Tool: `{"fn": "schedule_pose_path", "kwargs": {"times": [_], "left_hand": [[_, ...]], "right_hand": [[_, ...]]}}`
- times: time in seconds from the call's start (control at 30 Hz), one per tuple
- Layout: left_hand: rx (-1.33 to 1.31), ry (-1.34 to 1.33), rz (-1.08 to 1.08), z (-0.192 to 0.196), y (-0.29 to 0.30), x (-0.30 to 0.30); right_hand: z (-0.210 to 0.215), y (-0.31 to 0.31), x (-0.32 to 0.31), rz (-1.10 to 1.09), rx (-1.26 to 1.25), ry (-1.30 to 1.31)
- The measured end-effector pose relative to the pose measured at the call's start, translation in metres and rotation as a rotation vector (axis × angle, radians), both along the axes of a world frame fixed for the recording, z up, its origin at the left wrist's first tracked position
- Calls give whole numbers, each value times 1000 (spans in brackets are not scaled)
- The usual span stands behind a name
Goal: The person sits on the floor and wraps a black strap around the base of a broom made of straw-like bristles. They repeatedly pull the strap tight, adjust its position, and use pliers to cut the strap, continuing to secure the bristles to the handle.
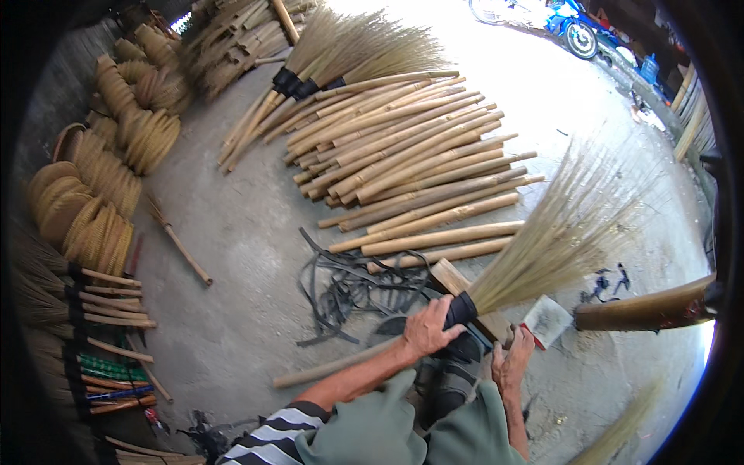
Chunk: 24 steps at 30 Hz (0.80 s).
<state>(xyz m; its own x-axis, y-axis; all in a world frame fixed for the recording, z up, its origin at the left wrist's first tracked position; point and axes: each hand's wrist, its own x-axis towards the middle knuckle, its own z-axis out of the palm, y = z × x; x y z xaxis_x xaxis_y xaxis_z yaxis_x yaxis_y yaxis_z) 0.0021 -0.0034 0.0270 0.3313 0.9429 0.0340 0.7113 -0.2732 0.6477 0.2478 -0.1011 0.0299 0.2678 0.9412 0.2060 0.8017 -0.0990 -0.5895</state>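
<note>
My left hand (430, 329) is closed round the neck of a grass broom, by its black rubber binding (460, 309). The broom's pale bristles (570, 232) fan out to the upper right, and its handle (329, 366) runs lower left beneath my forearm. Under the neck lies a wooden block (457, 280), between my feet. At the block's near end is my right hand (512, 363), fingers curled; what they hold, if anything, is hidden. Right beside its fingertips lies a whitish rectangular slab or box (547, 321) with a red edge. Loose black rubber strips (341, 291) lie left of the block.
Bamboo sticks (418, 155) are piled ahead, with finished brooms (310, 77) behind them. More brooms (116, 310) and stacked woven baskets (116, 139) line the left. A thick bamboo pole (647, 304) juts in at right. A blue motorcycle (570, 27) stands far right.
</note>
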Motion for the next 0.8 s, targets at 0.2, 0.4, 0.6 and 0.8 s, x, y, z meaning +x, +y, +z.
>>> {"fn": "schedule_pose_path", "kwargs": {"times": [0.2,0.4,0.6,0.8], "left_hand": [[-67,-69,-21,1,-11,-16],[-31,-147,-35,0,-7,-13],[-90,-145,-21,2,-6,-12],[-169,-57,31,-4,7,8]], "right_hand": [[-12,43,-73,-155,-352,720],[-30,47,-87,-96,-301,903],[2,42,-62,-118,-377,1190],[14,49,-78,8,-117,700]]}}
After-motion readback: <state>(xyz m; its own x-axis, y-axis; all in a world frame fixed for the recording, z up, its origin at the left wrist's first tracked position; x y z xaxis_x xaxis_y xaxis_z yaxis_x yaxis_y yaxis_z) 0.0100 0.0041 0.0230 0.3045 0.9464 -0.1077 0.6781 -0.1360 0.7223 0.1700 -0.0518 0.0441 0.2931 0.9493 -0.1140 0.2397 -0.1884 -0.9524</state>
